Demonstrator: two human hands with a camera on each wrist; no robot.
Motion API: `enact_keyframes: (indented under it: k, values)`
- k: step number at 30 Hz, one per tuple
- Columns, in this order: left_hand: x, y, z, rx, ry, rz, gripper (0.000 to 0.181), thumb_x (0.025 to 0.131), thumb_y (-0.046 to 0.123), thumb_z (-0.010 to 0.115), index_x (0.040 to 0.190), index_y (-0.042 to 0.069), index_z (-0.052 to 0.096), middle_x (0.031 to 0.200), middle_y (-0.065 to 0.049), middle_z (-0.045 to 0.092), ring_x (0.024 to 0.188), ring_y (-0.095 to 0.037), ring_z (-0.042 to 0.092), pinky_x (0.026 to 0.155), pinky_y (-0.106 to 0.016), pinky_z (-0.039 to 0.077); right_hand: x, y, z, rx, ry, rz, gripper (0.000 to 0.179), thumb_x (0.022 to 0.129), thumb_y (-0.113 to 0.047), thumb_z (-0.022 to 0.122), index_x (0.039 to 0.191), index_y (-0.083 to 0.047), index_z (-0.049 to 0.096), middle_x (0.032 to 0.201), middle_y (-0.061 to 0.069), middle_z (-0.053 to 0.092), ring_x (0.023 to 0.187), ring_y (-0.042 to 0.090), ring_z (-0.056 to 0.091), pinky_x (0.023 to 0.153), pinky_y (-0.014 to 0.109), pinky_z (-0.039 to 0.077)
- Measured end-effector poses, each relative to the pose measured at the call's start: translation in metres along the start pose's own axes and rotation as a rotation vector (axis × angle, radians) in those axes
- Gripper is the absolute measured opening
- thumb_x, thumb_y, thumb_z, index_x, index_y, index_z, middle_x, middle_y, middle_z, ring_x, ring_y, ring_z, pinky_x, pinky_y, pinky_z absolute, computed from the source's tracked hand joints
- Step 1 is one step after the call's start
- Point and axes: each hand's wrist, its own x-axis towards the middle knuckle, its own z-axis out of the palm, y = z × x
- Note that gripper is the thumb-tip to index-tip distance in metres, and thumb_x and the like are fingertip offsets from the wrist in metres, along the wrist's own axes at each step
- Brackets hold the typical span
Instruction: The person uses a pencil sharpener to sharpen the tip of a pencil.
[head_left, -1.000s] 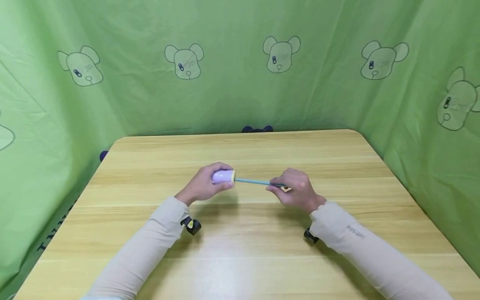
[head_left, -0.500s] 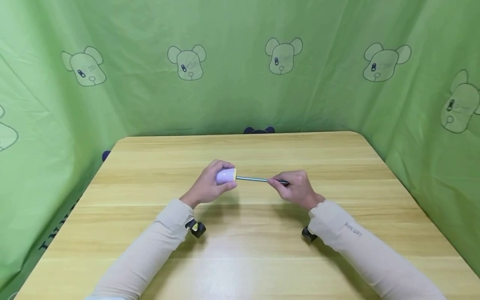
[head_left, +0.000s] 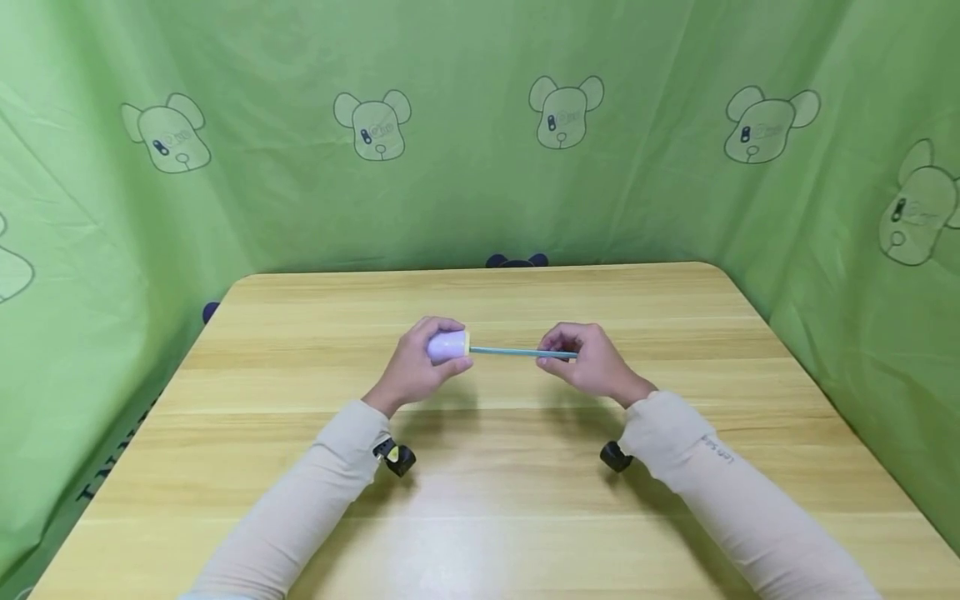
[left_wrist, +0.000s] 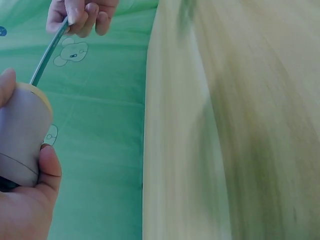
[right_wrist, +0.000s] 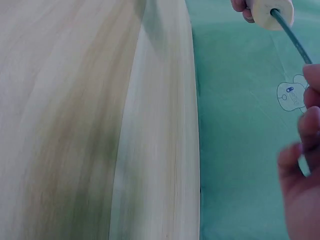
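A small lilac pencil sharpener [head_left: 447,346] with a pale yellow end is gripped by my left hand [head_left: 408,367], held above the table. Its round hole shows in the pale face [right_wrist: 262,14] in the right wrist view. A teal pencil [head_left: 504,351] runs into that hole and lies nearly level between the hands. My right hand [head_left: 596,367] pinches the pencil's other end between thumb and fingers. In the left wrist view, thumb and fingers wrap the sharpener body [left_wrist: 22,125]. The pencil's tip is hidden inside.
Both hands are over a light wood table [head_left: 480,467]. Green cloth [head_left: 465,192] printed with bear heads hangs behind and at both sides. Black wrist cameras [head_left: 615,456] sit under the cuffs.
The right hand has turned on the pencil: its fingers were curled over it and are now lifted and looser, baring more of the back end. The left hand keeps its hold on the sharpener.
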Motion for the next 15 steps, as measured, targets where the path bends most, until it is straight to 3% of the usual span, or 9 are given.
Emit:
enact_keyframes:
  k: [2, 5, 7, 9, 12, 15]
  values:
    - [0.001, 0.0, -0.002, -0.016, -0.003, -0.017, 0.045, 0.08, 0.013, 0.08, 0.119, 0.004, 0.06, 0.112, -0.013, 0.059, 0.091, -0.029, 0.057, 0.072, -0.038, 0.053, 0.0, 0.001, 0.002, -0.049, 0.07, -0.09, 0.009, 0.08, -0.003, 0.079, 0.086, -0.003, 0.072, 0.078, 0.004, 0.067, 0.068, 0.013, 0.06, 0.06, 0.023, 0.05]
    - [0.002, 0.001, -0.006, -0.044, -0.008, -0.051, 0.045, 0.081, 0.015, 0.079, 0.12, 0.005, 0.059, 0.112, -0.014, 0.059, 0.092, -0.029, 0.056, 0.072, -0.038, 0.053, 0.002, 0.005, 0.005, -0.153, 0.186, -0.336, 0.015, 0.073, 0.0, 0.083, 0.084, -0.004, 0.074, 0.078, 0.005, 0.07, 0.067, 0.015, 0.064, 0.059, 0.025, 0.052]
    - [0.002, 0.002, -0.008, -0.063, -0.01, -0.071, 0.044, 0.081, 0.015, 0.079, 0.12, 0.005, 0.059, 0.111, -0.015, 0.059, 0.093, -0.03, 0.056, 0.071, -0.037, 0.053, 0.003, 0.008, 0.007, -0.227, 0.269, -0.511, 0.014, 0.074, -0.004, 0.084, 0.082, -0.003, 0.073, 0.077, 0.007, 0.07, 0.065, 0.018, 0.064, 0.059, 0.028, 0.052]
    - [0.003, 0.003, -0.009, -0.083, -0.015, -0.091, 0.044, 0.081, 0.014, 0.079, 0.12, 0.005, 0.059, 0.11, -0.016, 0.059, 0.093, -0.03, 0.055, 0.071, -0.037, 0.053, 0.005, 0.01, 0.008, -0.286, 0.337, -0.631, 0.015, 0.081, -0.015, 0.08, 0.081, -0.003, 0.072, 0.075, 0.007, 0.069, 0.063, 0.019, 0.062, 0.058, 0.03, 0.051]
    - [0.003, 0.004, -0.009, -0.1, -0.019, -0.104, 0.044, 0.081, 0.015, 0.078, 0.12, 0.006, 0.059, 0.11, -0.016, 0.058, 0.093, -0.03, 0.055, 0.071, -0.037, 0.053, 0.005, 0.013, 0.009, -0.322, 0.381, -0.709, 0.029, 0.091, -0.029, 0.07, 0.079, -0.003, 0.069, 0.071, 0.006, 0.067, 0.057, 0.017, 0.057, 0.053, 0.029, 0.048]
    - [0.003, 0.005, -0.007, -0.101, -0.028, -0.102, 0.044, 0.081, 0.015, 0.078, 0.119, 0.005, 0.059, 0.109, -0.016, 0.058, 0.093, -0.03, 0.055, 0.071, -0.036, 0.053, 0.004, 0.015, 0.01, -0.327, 0.359, -0.742, 0.032, 0.095, -0.028, 0.064, 0.078, -0.002, 0.068, 0.068, 0.006, 0.065, 0.053, 0.013, 0.054, 0.048, 0.025, 0.046]
